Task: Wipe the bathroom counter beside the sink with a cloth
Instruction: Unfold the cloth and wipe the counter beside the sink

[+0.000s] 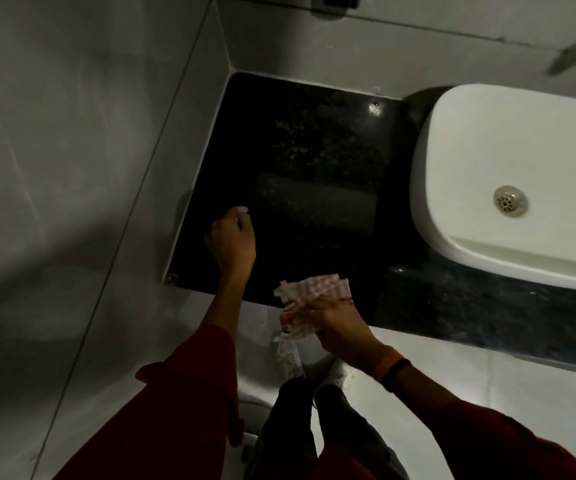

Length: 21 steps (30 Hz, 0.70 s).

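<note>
Fingers of the right hand (pixel 338 327) bunch the cloth (pixel 309 299) at the tabletop's near edge.
Left hand (pixel 232 237) rests on the dark tabletop (pixel 314 168) with fingers (pixel 241 211) curled under, well left of the cloth; what they grip, if anything, cannot be told. Cloth is red-and-white checked, partly hanging past the edge. Sink (pixel 470 150) sits right of both hands.

left hand (pixel 232 242): fingers curled, loose fist | right hand (pixel 340 329): fingers clenched, gripping
</note>
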### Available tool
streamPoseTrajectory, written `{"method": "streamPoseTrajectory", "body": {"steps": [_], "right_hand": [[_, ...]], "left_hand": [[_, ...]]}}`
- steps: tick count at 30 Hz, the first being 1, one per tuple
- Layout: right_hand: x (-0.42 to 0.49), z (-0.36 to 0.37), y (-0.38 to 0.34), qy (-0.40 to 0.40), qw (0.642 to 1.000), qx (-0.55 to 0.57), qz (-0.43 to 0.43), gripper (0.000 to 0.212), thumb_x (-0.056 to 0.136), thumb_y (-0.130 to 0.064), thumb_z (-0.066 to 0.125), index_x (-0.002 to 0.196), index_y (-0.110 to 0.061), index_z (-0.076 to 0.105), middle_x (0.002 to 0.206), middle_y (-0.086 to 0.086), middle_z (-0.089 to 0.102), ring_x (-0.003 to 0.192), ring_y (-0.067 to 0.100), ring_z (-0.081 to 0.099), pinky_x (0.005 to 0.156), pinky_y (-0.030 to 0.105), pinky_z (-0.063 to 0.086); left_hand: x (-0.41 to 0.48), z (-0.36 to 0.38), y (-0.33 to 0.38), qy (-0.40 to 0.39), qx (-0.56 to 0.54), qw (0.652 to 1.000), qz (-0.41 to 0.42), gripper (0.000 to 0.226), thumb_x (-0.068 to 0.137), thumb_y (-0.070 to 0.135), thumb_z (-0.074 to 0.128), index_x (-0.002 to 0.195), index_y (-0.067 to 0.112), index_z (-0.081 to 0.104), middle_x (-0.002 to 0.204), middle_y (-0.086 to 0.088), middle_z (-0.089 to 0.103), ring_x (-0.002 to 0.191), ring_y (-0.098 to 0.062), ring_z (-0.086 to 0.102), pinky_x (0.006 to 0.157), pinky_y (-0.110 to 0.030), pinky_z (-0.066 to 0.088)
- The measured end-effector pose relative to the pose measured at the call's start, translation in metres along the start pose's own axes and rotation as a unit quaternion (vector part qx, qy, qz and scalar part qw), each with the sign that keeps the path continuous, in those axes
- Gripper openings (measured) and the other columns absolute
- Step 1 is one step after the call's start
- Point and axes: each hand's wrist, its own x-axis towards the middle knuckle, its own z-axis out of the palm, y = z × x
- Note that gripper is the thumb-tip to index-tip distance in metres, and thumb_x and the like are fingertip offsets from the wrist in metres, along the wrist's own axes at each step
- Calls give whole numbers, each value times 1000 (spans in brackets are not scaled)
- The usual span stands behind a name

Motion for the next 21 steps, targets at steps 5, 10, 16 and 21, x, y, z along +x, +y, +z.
{"method": "streamPoseTrajectory", "body": {"steps": [5, 10, 16, 21], "right_hand": [[23, -59, 14, -162, 975, 132, 73, 41, 84, -7, 75, 121, -26, 72, 109, -15, 69, 90, -9, 63, 83, 6, 52], [62, -116, 40, -85, 980, 158, 83, 56, 80, -10, 78, 131, -29, 64, 126, -9, 67, 116, 3, 62, 97, 18, 48], [58, -54, 58, 52, 985, -86, 138, 59, 95, -34, 63, 150, -25, 44, 163, 7, 36, 151, 32, 32, 122, 55, 26], [69, 1, 90, 74, 969, -195, 129, 69, 105, -52, 34, 161, -18, 14, 171, 10, 10, 159, 31, 5, 128, 58, 9]], "left_hand": [[-2, 9, 6, -5, 35, 999, 26, 35, 103, 25, 40, 118, 17, 70, 106, -16, 75, 98, -38, 69, 97, -49, 52], [-4, 12, 9, 10, 83, 993, 84, 34, 102, 22, 41, 114, 12, 71, 106, -15, 75, 105, -37, 66, 97, -47, 48], [-13, 19, 3, -33, 88, 965, 244, 37, 102, 19, 46, 133, 7, 61, 137, -16, 62, 133, -34, 52, 112, -52, 41], [-17, 69, -13, -193, 223, 818, 494, 55, 103, 29, 27, 153, 7, 34, 161, -13, 36, 152, -29, 29, 125, -48, 27]]}}
